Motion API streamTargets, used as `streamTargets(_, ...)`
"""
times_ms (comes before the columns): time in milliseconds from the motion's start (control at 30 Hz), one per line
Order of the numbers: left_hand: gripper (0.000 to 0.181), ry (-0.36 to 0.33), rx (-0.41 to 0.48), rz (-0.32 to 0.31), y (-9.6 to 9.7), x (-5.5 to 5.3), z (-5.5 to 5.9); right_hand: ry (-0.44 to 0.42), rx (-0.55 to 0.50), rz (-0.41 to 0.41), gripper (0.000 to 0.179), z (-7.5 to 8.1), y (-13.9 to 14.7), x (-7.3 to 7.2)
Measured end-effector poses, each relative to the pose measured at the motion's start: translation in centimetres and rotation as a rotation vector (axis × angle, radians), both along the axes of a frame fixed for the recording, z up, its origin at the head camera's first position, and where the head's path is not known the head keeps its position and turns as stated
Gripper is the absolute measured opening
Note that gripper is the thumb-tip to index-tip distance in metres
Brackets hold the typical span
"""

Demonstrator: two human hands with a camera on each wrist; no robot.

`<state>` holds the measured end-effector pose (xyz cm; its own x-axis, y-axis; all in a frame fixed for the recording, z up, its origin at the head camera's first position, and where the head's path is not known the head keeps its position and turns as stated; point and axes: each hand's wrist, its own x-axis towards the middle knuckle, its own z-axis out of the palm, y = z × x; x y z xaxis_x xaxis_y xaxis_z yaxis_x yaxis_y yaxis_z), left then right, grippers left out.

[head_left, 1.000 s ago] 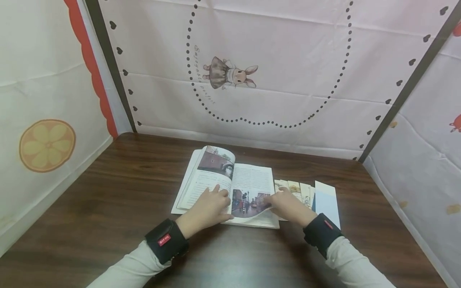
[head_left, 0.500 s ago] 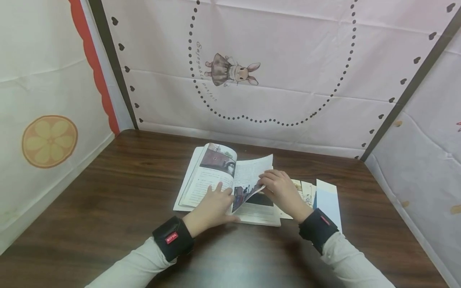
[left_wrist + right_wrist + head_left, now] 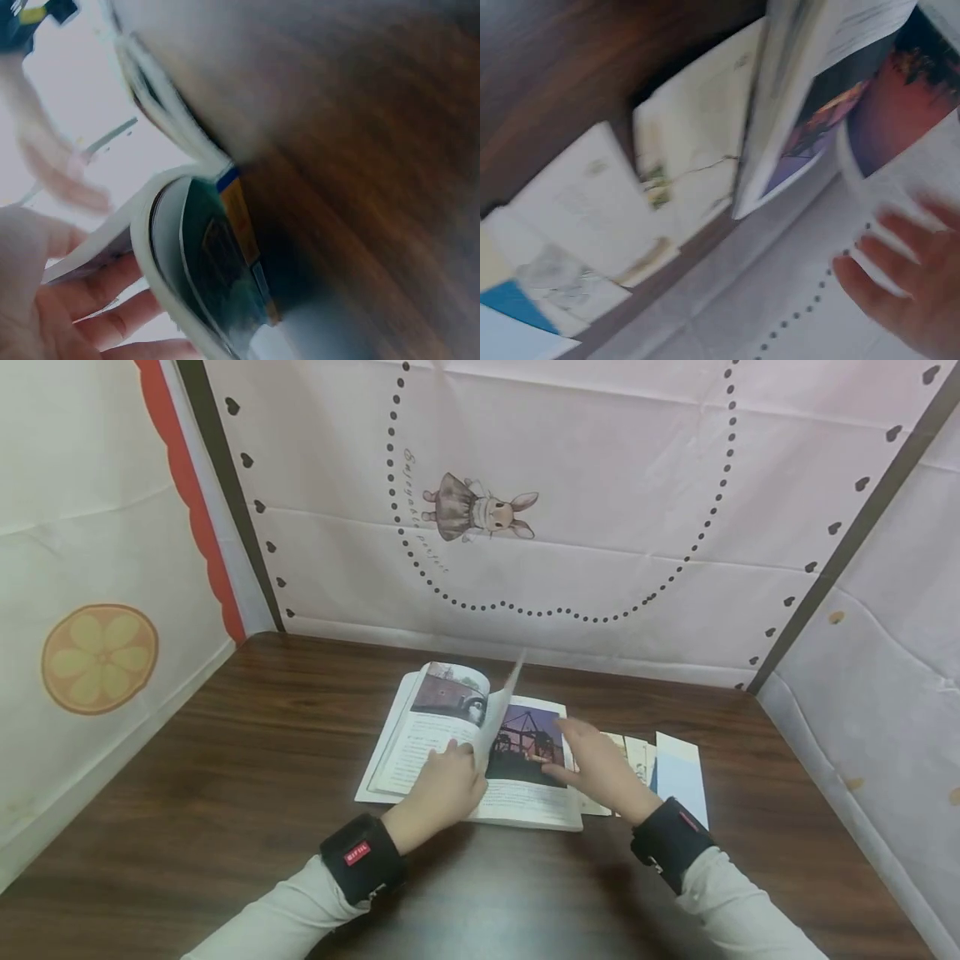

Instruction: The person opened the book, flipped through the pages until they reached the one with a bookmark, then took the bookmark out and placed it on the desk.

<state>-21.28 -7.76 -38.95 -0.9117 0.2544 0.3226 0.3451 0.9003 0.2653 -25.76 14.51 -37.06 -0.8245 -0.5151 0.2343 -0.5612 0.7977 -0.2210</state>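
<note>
An open book (image 3: 536, 806) lies on the table. One page (image 3: 497, 714) stands upright near its spine, between a left page with a brick-wall photo and a right page with a crane photo. My left hand (image 3: 444, 787) is over the left page, holding the standing page low down between thumb and fingers. In the left wrist view, the left hand's fingers (image 3: 112, 322) lie behind a curving leaf. My right hand (image 3: 603, 774) hovers at the book's right edge, its thumb and fingers spread with nothing between them; it is blurred in the right wrist view.
Overlapping illustrated cards (image 3: 570, 217) lie right of the book, partly hidden by the right hand. Beside them is a pale blue and white card (image 3: 681, 781). The dark wooden table (image 3: 210, 793) meets a printed cloth wall (image 3: 600, 527) behind.
My right hand has lifted the page from the right, brought it nearly upright, and let it go. The crane photo beneath is uncovered. My left fingers have drawn in around the page.
</note>
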Motion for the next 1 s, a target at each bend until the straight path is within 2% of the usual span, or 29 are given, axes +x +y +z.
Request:
streamTargets(100, 0.033, -0.008, 0.185, 0.051, -1.1, -0.1, 0.3, -0.204, 0.125, 0.052, 0.069, -0.7, 0.6, 0.0)
streamTargets(167, 0.037, -0.031, 0.301, 0.077, -2.0, -0.3, 0.5, -0.309, 0.177, 0.076, 0.076, -1.2, 0.8, 0.1)
streamTargets(233, 0.038, -0.032, 0.374, 0.094, -2.8, -0.5, 0.7, -0.359, 0.207, 0.093, 0.084, -1.7, 0.9, 0.2)
streamTargets(333, 0.031, -0.014, 0.425, 0.113, -3.7, -0.6, 0.9, -0.362, 0.238, 0.110, 0.091, -2.0, 0.8, 0.3)
streamTargets(533, 0.021, 0.074, 0.353, 0.139, -4.8, -0.6, 0.9, -0.369, 0.263, 0.100, 0.088, -1.9, 0.7, 0.5)
streamTargets(667, 0.023, 0.136, 0.310, 0.108, -5.1, -0.6, 0.6, -0.360, 0.267, 0.076, 0.084, -1.9, 0.6, 0.5)
streamTargets(767, 0.047, 0.150, 0.201, 0.127, -5.2, -0.6, 0.5, -0.347, 0.265, 0.073, 0.082, -1.9, 0.5, 0.5)
streamTargets(867, 0.076, 0.137, 0.040, 0.149, -5.2, -0.5, 0.4, -0.348, 0.262, 0.078, 0.080, -1.8, 0.4, 0.5)
streamTargets(933, 0.077, 0.141, -0.086, 0.086, -5.0, -0.5, 0.2, -0.360, 0.257, 0.079, 0.080, -1.7, 0.4, 0.5)
streamTargets(1000, 0.073, 0.126, -0.191, -0.056, -4.8, -0.4, 0.0, -0.376, 0.252, 0.075, 0.080, -1.6, 0.4, 0.4)
